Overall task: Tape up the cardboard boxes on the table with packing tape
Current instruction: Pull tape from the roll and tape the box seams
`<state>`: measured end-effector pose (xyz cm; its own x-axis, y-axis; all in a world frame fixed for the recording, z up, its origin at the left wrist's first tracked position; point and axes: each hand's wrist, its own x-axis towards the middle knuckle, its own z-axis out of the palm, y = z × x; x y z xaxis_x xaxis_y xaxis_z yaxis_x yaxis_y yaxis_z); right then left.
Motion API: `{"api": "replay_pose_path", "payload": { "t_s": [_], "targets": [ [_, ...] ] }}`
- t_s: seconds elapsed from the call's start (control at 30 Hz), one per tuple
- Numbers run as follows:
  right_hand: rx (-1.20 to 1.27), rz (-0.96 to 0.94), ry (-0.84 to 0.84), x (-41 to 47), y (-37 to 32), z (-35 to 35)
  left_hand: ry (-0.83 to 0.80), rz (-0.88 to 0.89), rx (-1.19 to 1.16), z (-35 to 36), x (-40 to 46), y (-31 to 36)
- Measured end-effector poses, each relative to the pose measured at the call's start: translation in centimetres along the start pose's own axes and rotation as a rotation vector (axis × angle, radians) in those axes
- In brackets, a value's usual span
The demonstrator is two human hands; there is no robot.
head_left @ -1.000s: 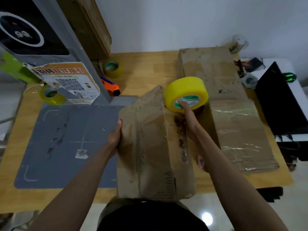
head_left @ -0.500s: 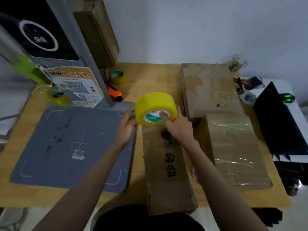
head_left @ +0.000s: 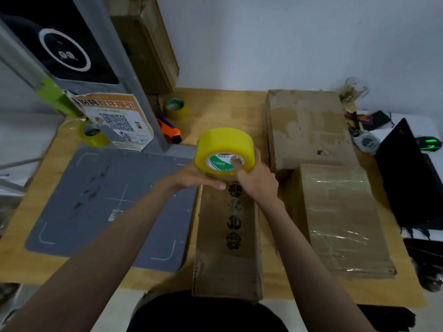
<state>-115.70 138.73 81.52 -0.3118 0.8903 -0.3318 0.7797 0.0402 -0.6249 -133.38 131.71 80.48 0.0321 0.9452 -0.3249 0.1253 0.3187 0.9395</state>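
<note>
Wooden surface [head_left: 227, 111] carries a grey mat [head_left: 96, 200] and a long, scuffed cardboard box [head_left: 227, 248]. Above its far end, the right hand [head_left: 257, 180] grips a fat yellow tape roll [head_left: 224, 150], thumb in its core; the left hand [head_left: 194, 174] cups it underneath.

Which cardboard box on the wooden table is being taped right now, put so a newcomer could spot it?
Start at the grey mat on the wooden table. Against its right edge lies a long narrow brown cardboard box, running from the table's near edge away from the person. Unlike the two cardboard boxes to its right, it bears a column of round black stamps, and both hands hold a big yellow tape roll at its far end.
</note>
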Motion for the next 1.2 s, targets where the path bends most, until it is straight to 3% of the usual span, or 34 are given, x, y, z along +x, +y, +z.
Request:
{"api": "replay_pose_path", "payload": {
  "t_s": [0.1, 0.3, 0.4, 0.47, 0.53, 0.63, 1.2],
  "targets": [
    [0.019, 0.034, -0.066, 0.0, 0.0, -0.2, 0.004, -0.009, -0.024, -0.1, 0.0, -0.3],
    [-0.041, -0.268, 0.196, 0.1, -0.7, -1.3, -0.016, -0.020, -0.025, -0.1, 0.3, -0.7],
    [0.096, -0.418, 0.229, 0.2, -1.3, -3.0, -0.022, -0.016, 0.030, -0.3, 0.6, -1.1],
    [0.260, -0.381, 0.252, 0.2, -1.2, -5.1, 0.027, -0.032, 0.080, -0.7, 0.8, -1.5],
    [0.314, -0.350, 0.376, 0.4, -0.3, -8.1, 0.039, -0.033, 0.113, -1.0, 0.8, -1.7],
    [0.189, -0.361, 0.595, 1.2, 2.5, -12.0, 0.024, -0.020, 0.138, -0.8, 0.9, -1.6],
    [0.261, -0.218, 0.488, 2.3, 11.1, -6.9, 0.046, -0.019, 0.081, -0.5, 0.7, -1.9]
  ]
}}
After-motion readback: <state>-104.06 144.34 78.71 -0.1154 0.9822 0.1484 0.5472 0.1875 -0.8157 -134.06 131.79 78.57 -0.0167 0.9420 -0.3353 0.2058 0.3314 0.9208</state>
